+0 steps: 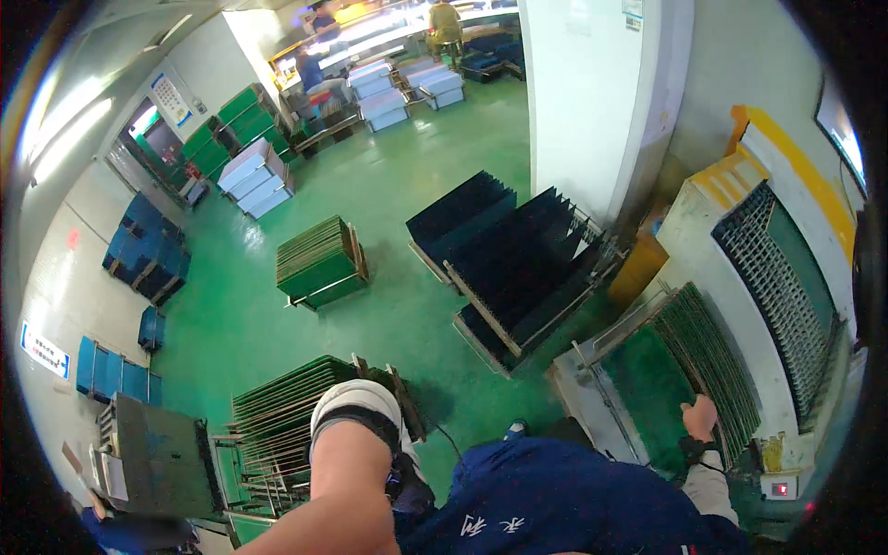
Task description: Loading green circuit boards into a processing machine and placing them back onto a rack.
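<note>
My right hand (700, 418) is closed at the upper edge of a green flat board (652, 384), the front one of a row of upright green boards (717, 361) in a rack at the right. The fingertips are partly hidden. My left arm is bent up close to the camera. Its white sleeve (356, 393) ends in a black cuff, and the bare wrist and part of my left hand (324, 504) run out at the lower edge. The fingers of that hand are out of view.
Racks of dark boards (527, 268) stand ahead to the right; a green-board rack (319, 264) stands mid-floor. Another board rack (296, 398) is near my left arm. A machine with a slatted bed (777, 277) lines the right wall. People work at a lit bench (398, 42) far off.
</note>
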Available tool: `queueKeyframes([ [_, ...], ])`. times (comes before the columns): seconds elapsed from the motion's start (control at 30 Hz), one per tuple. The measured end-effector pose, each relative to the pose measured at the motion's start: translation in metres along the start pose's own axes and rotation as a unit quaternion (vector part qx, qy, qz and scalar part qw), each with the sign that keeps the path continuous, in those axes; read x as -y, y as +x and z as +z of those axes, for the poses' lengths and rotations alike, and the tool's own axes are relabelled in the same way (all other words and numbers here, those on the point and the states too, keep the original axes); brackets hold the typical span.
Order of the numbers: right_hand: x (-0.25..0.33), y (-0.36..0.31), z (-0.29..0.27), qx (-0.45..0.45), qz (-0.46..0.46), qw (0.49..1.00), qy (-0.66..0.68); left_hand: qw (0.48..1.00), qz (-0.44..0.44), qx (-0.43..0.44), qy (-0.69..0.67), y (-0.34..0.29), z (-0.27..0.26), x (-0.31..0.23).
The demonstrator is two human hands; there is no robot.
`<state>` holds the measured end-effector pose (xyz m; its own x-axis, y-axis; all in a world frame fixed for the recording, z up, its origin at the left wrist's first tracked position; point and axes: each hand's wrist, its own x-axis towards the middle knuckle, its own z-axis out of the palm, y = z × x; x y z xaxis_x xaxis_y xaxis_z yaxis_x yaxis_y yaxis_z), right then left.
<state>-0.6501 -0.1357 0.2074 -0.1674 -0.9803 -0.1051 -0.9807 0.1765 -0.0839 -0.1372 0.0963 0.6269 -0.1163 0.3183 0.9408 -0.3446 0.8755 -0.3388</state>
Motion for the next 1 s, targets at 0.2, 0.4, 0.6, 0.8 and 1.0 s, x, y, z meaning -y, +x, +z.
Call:
queueKeyframes([
  [0.2,0.012,-0.002,-0.010,0.000,0.009,1.000,0.029,0.996,0.027,0.019,0.079,-0.005,0.008,0.011],
  [0.4,0.023,0.003,-0.020,0.079,0.054,0.995,0.010,0.992,0.035,-0.025,0.120,-0.008,0.023,0.017],
  [0.6,-0.007,0.001,0.013,-0.059,-0.027,0.998,0.022,0.997,0.046,-0.028,0.062,-0.012,0.022,0.021],
  [0.8,-0.001,0.004,0.008,-0.015,-0.004,1.000,0.016,0.999,0.025,-0.028,0.015,-0.018,0.020,0.021],
  [1.0,0.004,0.002,0.003,-0.002,0.018,1.000,0.013,0.999,-0.002,-0.028,0.037,-0.025,0.026,0.022],
])
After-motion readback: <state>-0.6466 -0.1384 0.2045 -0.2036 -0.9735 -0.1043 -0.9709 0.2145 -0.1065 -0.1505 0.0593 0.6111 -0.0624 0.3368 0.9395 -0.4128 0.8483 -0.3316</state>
